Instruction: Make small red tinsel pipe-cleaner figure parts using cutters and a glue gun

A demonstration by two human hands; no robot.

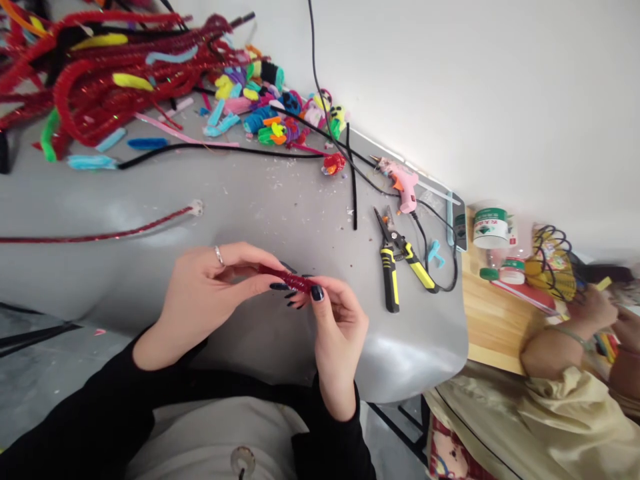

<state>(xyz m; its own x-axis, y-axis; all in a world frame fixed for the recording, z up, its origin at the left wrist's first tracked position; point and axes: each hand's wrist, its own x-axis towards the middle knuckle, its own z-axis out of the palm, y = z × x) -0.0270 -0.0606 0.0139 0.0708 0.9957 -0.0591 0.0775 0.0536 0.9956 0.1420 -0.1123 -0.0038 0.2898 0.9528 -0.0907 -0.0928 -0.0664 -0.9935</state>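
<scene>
A short dark red, glittery pipe cleaner piece [293,279] is stretched between my two hands above the near part of the grey table. My left hand [215,287] pinches its left end between thumb and fingers. At its right end, my right hand [337,313] grips it, the thumb pressed on top. Parts of the piece are covered by the fingers. Beyond the hands, a longer thin red twisted stem [100,235] lies at the left. To the right rest yellow-and-black pliers [394,260] with open handles.
Red tinsel stems [125,80] and small colourful fuzzy figures [280,127] are heaped at the back left. A pink glue gun [406,187] trails its black cord near the pliers. At the right, a co-worker's arm [560,333] reaches over a wooden table [487,320] with a white-green tub [490,228].
</scene>
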